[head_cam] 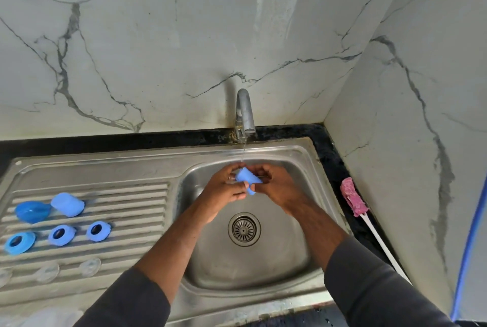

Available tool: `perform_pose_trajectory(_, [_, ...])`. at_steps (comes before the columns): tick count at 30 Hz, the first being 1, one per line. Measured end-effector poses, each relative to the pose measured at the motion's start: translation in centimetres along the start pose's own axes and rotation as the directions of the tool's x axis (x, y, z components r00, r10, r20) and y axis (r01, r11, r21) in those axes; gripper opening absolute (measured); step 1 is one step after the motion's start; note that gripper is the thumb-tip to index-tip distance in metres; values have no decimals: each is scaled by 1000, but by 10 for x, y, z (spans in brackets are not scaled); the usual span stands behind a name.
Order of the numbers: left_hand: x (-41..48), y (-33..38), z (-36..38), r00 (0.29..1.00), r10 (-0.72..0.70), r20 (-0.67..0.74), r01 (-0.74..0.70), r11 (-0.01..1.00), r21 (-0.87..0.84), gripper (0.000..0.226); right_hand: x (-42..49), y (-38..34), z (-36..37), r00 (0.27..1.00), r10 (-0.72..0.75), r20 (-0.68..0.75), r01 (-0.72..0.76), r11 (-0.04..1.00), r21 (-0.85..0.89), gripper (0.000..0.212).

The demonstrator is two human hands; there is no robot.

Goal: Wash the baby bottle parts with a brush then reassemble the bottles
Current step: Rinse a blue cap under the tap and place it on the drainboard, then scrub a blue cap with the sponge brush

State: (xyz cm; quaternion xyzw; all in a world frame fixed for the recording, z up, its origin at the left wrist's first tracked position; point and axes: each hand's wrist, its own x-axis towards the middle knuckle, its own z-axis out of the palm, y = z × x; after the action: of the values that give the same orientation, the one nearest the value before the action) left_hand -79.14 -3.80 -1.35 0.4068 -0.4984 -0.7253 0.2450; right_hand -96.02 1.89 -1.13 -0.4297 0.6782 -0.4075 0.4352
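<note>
Over the steel sink basin (276, 268), my left hand (224, 189) and my right hand (279, 187) together hold a light blue bottle cap (246, 177) under a thin stream from the tap (245, 115). Fingers of both hands curl round the cap. On the ribbed drainboard (126, 247) to the left lie a light blue cap (68, 204), a darker blue cap (31, 211) and three blue screw rings (19, 243) (62, 234) (98, 231). Below them sit three clear teats (89, 266) (48, 271) (4, 275). The pink sponge brush (353, 197) with its white handle rests on the dark counter at the right.
The drain strainer (244, 229) sits in the middle of the basin. Marble walls close in behind and at the right. A blue hose (469, 245) runs down the right wall. Something clear and blurred lies at the bottom left corner (47, 316).
</note>
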Motion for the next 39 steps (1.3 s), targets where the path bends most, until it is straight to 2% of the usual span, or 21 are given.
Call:
perform_pose_trajectory(2, [-10, -9, 0, 999, 12, 32, -16, 990, 141, 41, -12, 5, -6, 996, -22, 84, 34, 989, -141, 49])
perform_pose_trajectory(5, [-18, -23, 4, 999, 41, -15, -37, 969, 245, 28, -27, 15, -10, 991, -53, 127, 91, 944, -317, 50])
perform_pose_trajectory(7, [-22, -29, 10, 998, 45, -51, -31, 966, 255, 24, -38, 21, -11, 997, -62, 55, 77, 936, -344, 47])
perform_pose_trajectory(10, [-29, -40, 32, 998, 8, -56, 3, 980, 201, 26, -61, 32, -30, 996, -32, -86, 8, 963, -269, 36])
perform_pose_trajectory(14, [-34, -51, 74, 998, -49, 35, 45, 993, 111, 27, -86, 56, -69, 953, 35, -300, -130, 944, -303, 24])
perform_pose_trajectory(17, [-31, -54, 101, 994, -97, 58, 92, 993, 73, 32, -105, 70, -97, 900, -41, -434, -190, 859, -475, 10])
perform_pose_trajectory(21, [-26, -56, 139, 988, -156, 24, 153, 984, 91, 56, -139, 92, -143, 818, -21, -576, -396, 704, -589, 19])
perform_pose_trajectory(25, [-23, -53, 157, 973, -229, 38, 228, 973, 25, 42, -149, 105, -162, 813, 31, -582, -484, 593, -643, 24])
perform_pose_trajectory(29, [-38, -47, 161, 945, -303, 121, 295, 952, 82, 56, -149, 114, -168, 843, 38, -536, -492, 458, -741, 20])
perform_pose_trajectory(34, [-54, -47, 151, 887, -393, 244, 420, 905, -68, 37, -145, 117, -172, 865, 4, -502, -452, 441, -775, 13])
perform_pose_trajectory(36, [-60, -48, 146, 891, -390, 232, 425, 896, -125, 29, -141, 111, -170, 851, -46, -523, -447, 461, -767, 11])
perform_pose_trajectory(39, [-67, -44, 137, 918, -371, 142, 396, 874, -281, 19, -134, 97, -163, 850, -29, -525, -400, 612, -682, 7])
